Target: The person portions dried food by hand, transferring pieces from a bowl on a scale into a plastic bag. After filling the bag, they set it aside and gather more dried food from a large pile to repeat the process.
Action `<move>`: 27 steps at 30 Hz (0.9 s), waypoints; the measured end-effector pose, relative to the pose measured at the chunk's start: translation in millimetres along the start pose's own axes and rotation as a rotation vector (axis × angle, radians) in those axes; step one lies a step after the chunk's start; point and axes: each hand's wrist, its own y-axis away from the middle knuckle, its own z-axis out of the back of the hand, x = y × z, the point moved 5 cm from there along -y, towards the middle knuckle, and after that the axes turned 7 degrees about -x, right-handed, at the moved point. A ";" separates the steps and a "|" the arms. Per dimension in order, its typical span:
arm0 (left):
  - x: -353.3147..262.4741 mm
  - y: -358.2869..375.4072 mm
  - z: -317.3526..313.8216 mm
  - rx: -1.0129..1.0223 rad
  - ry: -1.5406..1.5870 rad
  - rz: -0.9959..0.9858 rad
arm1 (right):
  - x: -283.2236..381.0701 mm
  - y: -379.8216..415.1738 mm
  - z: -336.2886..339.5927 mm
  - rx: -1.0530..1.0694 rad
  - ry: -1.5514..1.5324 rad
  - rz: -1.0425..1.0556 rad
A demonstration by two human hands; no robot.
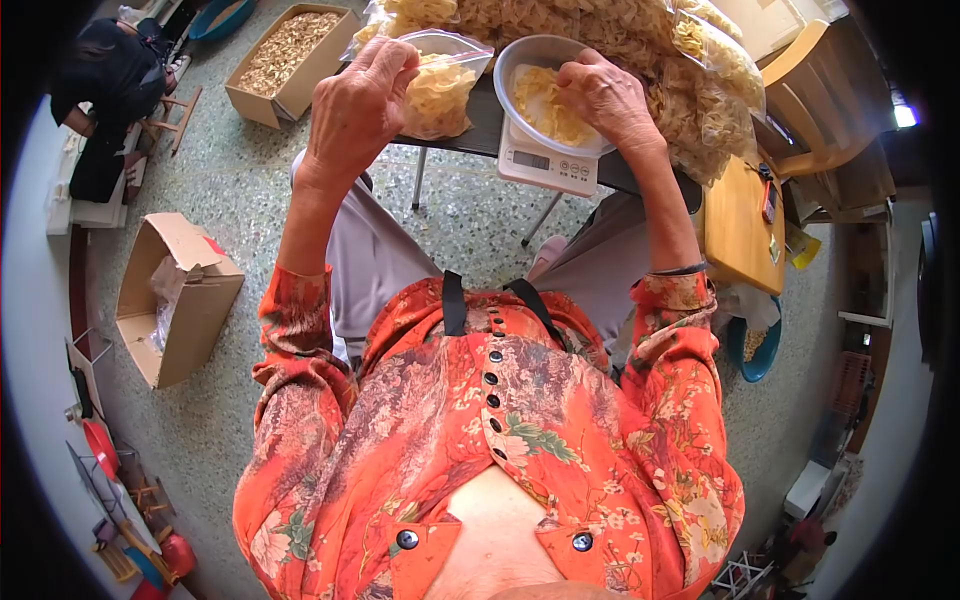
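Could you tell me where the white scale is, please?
In the head view, the white scale sits just right of top centre, on the near edge of the table, under the bowl that the right hand reaches into.

We see shiny clear plastic bag (443, 100), smooth cloudy plastic bowl (506, 88), smooth white plastic scale (510, 172). We spot dull cardboard box (213, 305), glossy wood seat (738, 225), soft-looking cloth shirt (350, 450), thin metal table leg (419, 182).

Shirt (560, 440): red-orange floral, dark buttons | straps (453, 304): black | trousers (375, 240): grey | wristband (680, 270): dark
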 end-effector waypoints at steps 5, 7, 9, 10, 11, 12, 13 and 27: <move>-1.6 -1.3 -0.2 -0.002 0.016 -0.002 | -19.2 -0.3 9.8 -0.164 -0.308 -0.034; -1.2 -2.2 0.3 -0.020 0.017 -0.017 | -23.6 2.5 20.4 -0.115 -0.464 -0.158; -0.6 -2.3 1.4 -0.031 0.044 -0.002 | -30.8 4.1 18.7 -0.024 -0.857 -0.388; 0.3 -2.0 2.1 -0.036 0.070 0.014 | -30.9 4.4 18.8 -0.024 -0.854 -0.385; 1.1 -1.8 2.0 -0.040 0.068 0.016 | -31.5 5.8 19.8 -0.070 -0.846 -0.401; 2.8 -1.5 1.3 -0.047 0.114 0.035 | -26.6 4.6 24.0 -0.116 -0.841 -0.414; 4.9 -0.9 2.1 -0.052 0.156 0.054 | -12.4 -0.2 31.5 -0.189 -0.935 -0.351; 5.6 2.8 1.8 -0.083 0.175 0.019 | 84.6 -33.7 58.7 -0.495 -0.646 0.015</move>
